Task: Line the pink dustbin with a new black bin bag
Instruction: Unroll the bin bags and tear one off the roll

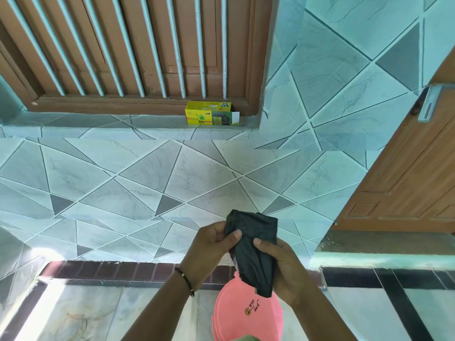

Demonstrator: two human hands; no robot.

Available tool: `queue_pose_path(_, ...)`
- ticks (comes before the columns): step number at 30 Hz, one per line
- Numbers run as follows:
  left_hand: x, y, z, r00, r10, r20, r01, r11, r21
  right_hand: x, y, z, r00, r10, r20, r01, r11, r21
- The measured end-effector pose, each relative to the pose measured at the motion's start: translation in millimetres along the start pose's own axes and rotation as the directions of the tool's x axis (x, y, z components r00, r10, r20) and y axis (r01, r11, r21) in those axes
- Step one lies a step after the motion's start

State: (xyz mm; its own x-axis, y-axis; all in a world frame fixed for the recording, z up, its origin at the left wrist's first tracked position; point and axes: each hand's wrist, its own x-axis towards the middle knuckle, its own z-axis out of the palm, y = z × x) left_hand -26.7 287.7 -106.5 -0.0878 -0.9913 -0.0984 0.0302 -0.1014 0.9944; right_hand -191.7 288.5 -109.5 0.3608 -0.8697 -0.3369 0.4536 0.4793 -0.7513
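Wall (152, 173): glossy grey-blue tiles cut in triangles. Pink dustbin (248, 313): smooth round plastic, on the floor under the hands. Black bin bag (253, 247): crinkled thin film, folded to an oblong wad, above the dustbin; left hand (209, 249) and right hand (285, 269) pinch it, thumbs on top. Yellow carton (209, 116): rectangular, on window ledge.

Black bin bag (253, 244), pink dustbin (248, 313), yellow-green box (211, 116), grey-triangled pale tile wall (147, 173)
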Motion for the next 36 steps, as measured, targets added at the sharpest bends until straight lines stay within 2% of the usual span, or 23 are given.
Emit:
queue_pose_path(3,1.2,2.9,-4.0,0.997,0.045,-0.056,-0.047,0.998,-0.045,0.5,-0.5,-0.5,1.000,0.001,-0.020,-0.001,1.000,0.009)
queue_pose_path(6,1.0,5.3,-4.1,0.998,-0.018,-0.068,0.009,0.991,-0.132,1.1,0.5,-0.9,1.000,-0.010,-0.009,0.010,1.000,0.028)
queue_pose_path(9,0.5,3.1,-3.3,0.991,-0.126,0.045,0.133,0.966,-0.220,-0.3,1.3,-1.6,0.999,-0.001,0.040,-0.001,0.999,0.041)
queue_pose_path(11,-1.9,0.5,-0.6,0.974,-0.168,0.153,0.192,0.968,-0.161,-2.4,-0.2,0.4,0.999,-0.008,0.049,0.007,1.000,0.020)
queue_pose_path(13,-4.6,-2.6,4.4,0.965,-0.190,0.182,0.207,0.975,-0.080,-2.9,-0.5,2.1,1.000,-0.019,0.021,0.020,0.999,-0.027)
queue_pose_path(15,-3.6,-4.0,6.1,0.981,-0.180,0.079,0.184,0.982,-0.051,-3.7,-2.4,3.7,0.999,-0.036,-0.009,0.036,0.997,-0.065)
queue_pose_path(17,-0.5,-5.0,1.4,0.985,-0.171,-0.011,0.170,0.981,-0.093,-3.2,-3.8,1.6,0.999,-0.042,-0.033,0.039,0.995,-0.093)
queue_pose_path(21,2.6,-2.2,-5.2,0.985,-0.173,-0.007,0.168,0.962,-0.215,-2.4,-6.3,-4.5,0.998,0.007,-0.064,-0.012,0.997,-0.071)
queue_pose_path(27,2.0,0.1,-6.3,0.980,-0.199,0.017,0.194,0.926,-0.323,-9.4,-14.9,-8.1,0.984,0.118,0.133,-0.135,0.982,0.130)
queue_pose_path(31,6.7,-1.6,-21.9,0.967,-0.251,-0.044,0.211,0.887,-0.410,-9.4,-16.9,-14.2,0.983,0.110,0.148,-0.128,0.985,0.114)
queue_pose_path(34,9.4,-1.8,-42.2,0.964,-0.249,-0.099,0.172,0.859,-0.482,-11.1,-20.6,-20.2,0.988,0.097,0.122,-0.112,0.986,0.122)
queue_pose_path(36,11.3,-1.7,-53.7,0.951,-0.264,-0.158,0.120,0.791,-0.600,-11.6,-24.3,-25.0,0.994,0.071,0.088,-0.082,0.987,0.139)
